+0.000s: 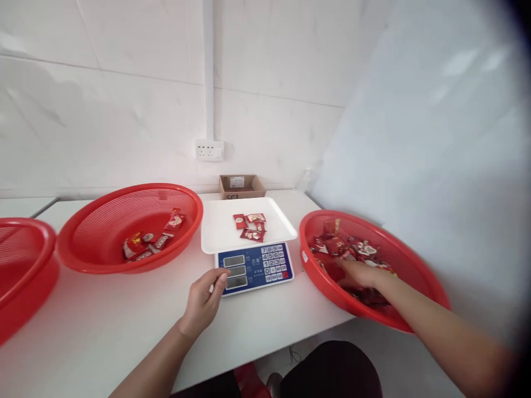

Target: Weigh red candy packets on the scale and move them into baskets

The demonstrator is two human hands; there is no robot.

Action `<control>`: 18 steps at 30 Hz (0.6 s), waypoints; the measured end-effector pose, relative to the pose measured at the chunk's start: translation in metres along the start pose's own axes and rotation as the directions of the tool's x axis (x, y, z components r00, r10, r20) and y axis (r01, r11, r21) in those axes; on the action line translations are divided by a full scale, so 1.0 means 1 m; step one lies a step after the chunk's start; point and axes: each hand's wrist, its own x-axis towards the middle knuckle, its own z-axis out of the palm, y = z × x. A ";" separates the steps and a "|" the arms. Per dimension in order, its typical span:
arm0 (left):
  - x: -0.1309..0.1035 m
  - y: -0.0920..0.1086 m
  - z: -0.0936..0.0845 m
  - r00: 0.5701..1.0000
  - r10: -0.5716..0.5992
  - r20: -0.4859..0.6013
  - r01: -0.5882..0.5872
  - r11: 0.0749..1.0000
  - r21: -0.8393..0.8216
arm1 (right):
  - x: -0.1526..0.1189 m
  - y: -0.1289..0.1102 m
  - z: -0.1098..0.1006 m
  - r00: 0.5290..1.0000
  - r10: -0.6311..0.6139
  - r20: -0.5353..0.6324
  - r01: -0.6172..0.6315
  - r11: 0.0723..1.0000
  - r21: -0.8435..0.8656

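My left hand is over the front left edge of a blue and white scale, its fingers curled together by the displays; whether anything is between them is too small to tell. On the scale's white tray lie several red-wrapped packets. My right hand reaches down into the right red basket, among many red packets; its fingers are hidden there. Left of the scale, another red basket holds several red packets.
A third red basket is cut off at the left edge. Behind the scale stands an open cardboard box by the wall. A socket is on the wall, and a pale panel rises at the right. The white table's front edge is near me.
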 end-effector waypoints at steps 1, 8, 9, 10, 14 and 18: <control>0.001 -0.001 0.000 1.000 -0.009 -0.001 0.009 1.000 0.011 | 0.001 -0.004 0.000 0.999 0.031 0.036 -0.031 0.999 0.013; 0.003 -0.003 -0.001 0.999 -0.029 0.017 0.028 0.999 0.047 | 0.011 -0.005 -0.007 0.991 0.125 -0.037 -0.123 0.991 0.057; 0.003 -0.003 -0.001 0.999 -0.025 0.019 0.024 0.998 0.049 | 0.012 -0.004 -0.010 0.990 0.127 -0.061 -0.123 0.990 0.063; 0.003 -0.004 -0.001 1.000 -0.023 0.021 0.022 0.999 0.050 | 0.013 -0.005 -0.014 0.988 0.125 -0.088 -0.119 0.990 0.070; 0.003 -0.005 0.000 0.999 -0.017 0.032 0.015 0.999 0.051 | 0.013 -0.011 -0.025 0.981 0.086 -0.174 -0.068 0.992 0.103; 0.003 -0.006 0.001 0.999 -0.021 0.046 0.018 0.998 0.066 | 0.007 -0.018 -0.014 0.999 -0.053 -0.007 0.054 0.991 0.126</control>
